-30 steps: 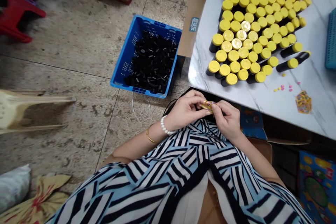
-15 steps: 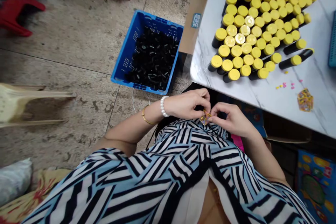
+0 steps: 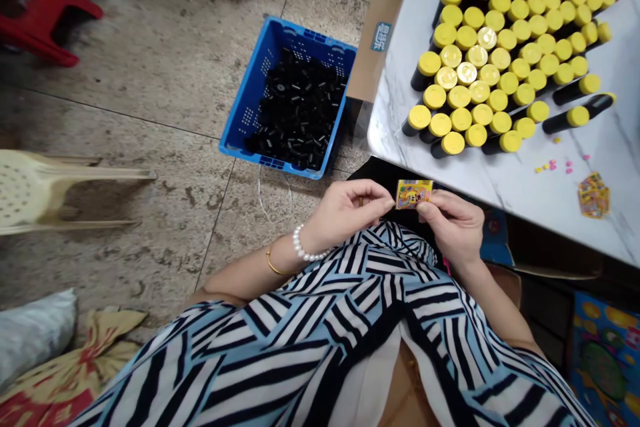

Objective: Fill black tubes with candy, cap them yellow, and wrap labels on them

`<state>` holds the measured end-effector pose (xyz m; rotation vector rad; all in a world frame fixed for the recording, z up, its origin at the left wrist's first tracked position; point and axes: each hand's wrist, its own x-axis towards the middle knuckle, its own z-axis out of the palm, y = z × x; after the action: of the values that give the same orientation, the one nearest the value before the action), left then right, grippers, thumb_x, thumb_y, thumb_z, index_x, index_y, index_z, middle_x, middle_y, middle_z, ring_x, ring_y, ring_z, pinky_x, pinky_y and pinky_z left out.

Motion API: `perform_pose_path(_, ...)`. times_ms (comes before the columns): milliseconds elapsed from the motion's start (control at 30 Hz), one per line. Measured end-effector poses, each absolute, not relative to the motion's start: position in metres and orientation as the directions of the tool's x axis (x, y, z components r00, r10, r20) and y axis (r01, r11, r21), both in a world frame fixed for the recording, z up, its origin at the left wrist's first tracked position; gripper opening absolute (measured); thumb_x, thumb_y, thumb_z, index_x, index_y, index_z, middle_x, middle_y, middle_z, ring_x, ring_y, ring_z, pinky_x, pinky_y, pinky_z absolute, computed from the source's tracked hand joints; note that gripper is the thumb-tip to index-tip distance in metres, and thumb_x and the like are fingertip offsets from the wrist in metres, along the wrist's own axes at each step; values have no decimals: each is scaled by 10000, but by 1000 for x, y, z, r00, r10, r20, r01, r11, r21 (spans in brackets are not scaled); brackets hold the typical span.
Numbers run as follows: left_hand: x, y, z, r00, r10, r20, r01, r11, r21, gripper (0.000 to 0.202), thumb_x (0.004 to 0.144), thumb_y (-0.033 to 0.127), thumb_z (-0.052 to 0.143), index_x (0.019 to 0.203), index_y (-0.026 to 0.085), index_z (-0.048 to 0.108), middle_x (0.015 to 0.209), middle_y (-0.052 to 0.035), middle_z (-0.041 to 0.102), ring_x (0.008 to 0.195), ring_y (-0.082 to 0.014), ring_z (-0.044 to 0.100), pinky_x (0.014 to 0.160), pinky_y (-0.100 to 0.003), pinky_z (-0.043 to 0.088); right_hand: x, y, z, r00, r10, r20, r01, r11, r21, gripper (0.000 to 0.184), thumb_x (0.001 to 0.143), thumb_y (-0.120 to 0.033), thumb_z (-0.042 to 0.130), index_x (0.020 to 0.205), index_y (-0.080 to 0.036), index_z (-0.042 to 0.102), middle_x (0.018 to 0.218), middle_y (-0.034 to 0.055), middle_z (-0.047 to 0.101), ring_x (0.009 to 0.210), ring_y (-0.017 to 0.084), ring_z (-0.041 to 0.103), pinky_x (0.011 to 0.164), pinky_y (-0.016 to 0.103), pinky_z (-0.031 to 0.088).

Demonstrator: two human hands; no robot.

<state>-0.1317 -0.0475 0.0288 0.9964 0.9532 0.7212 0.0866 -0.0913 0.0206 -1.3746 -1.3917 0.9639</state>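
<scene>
Over my lap, a small yellow printed packet (image 3: 413,194) is stretched flat between my two hands. My right hand (image 3: 454,221) pinches its right end between thumb and fingers. At the packet's lower left corner, the thumb and forefinger of my left hand (image 3: 353,208) are closed together. A little pile of similar printed packets (image 3: 594,196) lies near the table edge to the right. Beside that pile are several tiny pink and yellow pieces (image 3: 553,165). Many black tubes with yellow caps (image 3: 467,73) stand packed together on the table; a few lie tipped over (image 3: 565,120).
The marble-patterned table (image 3: 540,213) has its corner just ahead of my lap. A blue crate (image 3: 231,117) of small black parts stands on the floor, beside a cardboard box (image 3: 377,33). Stools, one cream (image 3: 20,190) and one red (image 3: 40,10), are at the left.
My hands have moved apart and slightly up, and the packet, crumpled between my fingers before, is now spread flat with its printed face showing. The whole view has shifted a little.
</scene>
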Motion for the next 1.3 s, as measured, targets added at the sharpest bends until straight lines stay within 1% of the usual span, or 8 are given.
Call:
perform_pose_path(400, -126, -51, 15, 287, 936, -203, -187, 263, 947, 216, 756, 305, 881, 889, 142, 832, 901, -76, 769, 690, -99, 653, 604, -191, 527, 73, -82, 13, -110, 981, 162, 367, 192, -910, 64, 916, -241, 754, 898, -218, 812, 697, -8, 640, 613, 112, 555, 571, 270, 444)
perform_pose_path(533, -130, -50, 10, 319, 859, -401, -200, 475, 857, 282, 765, 371, 885, 897, 131, 814, 625, -18, 688, 443, -56, 519, 413, -157, 367, 77, -77, 20, -178, 952, 248, 420, 301, -856, 89, 943, -234, 716, 896, -217, 790, 724, 0, 683, 636, 124, 609, 597, 276, 482)
perform_pose_path(700, -125, -42, 6, 339, 778, -529, -298, 622, 724, 411, 687, 383, 940, 976, 127, 799, 667, -37, 727, 386, -54, 519, 363, -144, 303, 101, -56, 35, 62, 753, 655, 821, 335, -462, 238, 848, -344, 837, 994, -198, 717, 829, 33, 707, 701, 162, 611, 660, 314, 496)
perform_pose_path(867, -111, -31, 11, 402, 736, -545, -352, 673, 650, 415, 621, 368, 975, 875, 104, 780, 497, 25, 586, 374, -53, 485, 340, -125, 228, 105, -26, 17, 61, 740, 670, 984, 69, -166, 366, 880, -517, 775, 807, -229, 561, 700, -2, 572, 703, 173, 570, 615, 312, 425)
perform_pose_path(933, -109, -26, 14, 419, 717, -557, -373, 695, 615, 416, 617, 358, 976, 868, 99, 768, 479, 40, 551, 361, -46, 456, 327, -122, 191, 99, -23, 10, 102, 739, 666, 975, 59, -215, 335, 918, -467, 734, 783, -239, 529, 689, -11, 547, 707, 168, 578, 631, 308, 441)
perform_pose_path(1033, -107, -20, 17, 458, 687, -564, -416, 726, 548, 389, 640, 324, 956, 867, 87, 747, 536, 34, 577, 347, -16, 383, 312, -126, 164, 89, -33, 13, 257, 710, 655, 849, 159, -505, 249, 880, -401, 773, 936, -241, 590, 849, 6, 619, 698, 150, 594, 624, 299, 495)
perform_pose_path(1167, -105, -13, 19, 504, 669, -547, -463, 743, 483, 305, 700, 251, 903, 876, 74, 729, 696, -11, 678, 358, 12, 339, 305, -132, 115, 89, -58, 29, 393, 832, 392, 292, 291, -911, 462, 872, -382, 777, 1303, -291, 639, 1109, 51, 673, 824, 177, 681, 664, 320, 593)
perform_pose_path(1300, -96, -10, 20, 526, 661, -535, -471, 751, 463, 286, 717, 232, 894, 867, 76, 707, 754, -21, 706, 364, 15, 362, 305, -134, 122, 100, -72, 31, 236, 963, 129, -71, 150, -986, 365, 898, -450, 726, 1213, -267, 759, 1083, 58, 733, 879, 203, 719, 799, 374, 634)
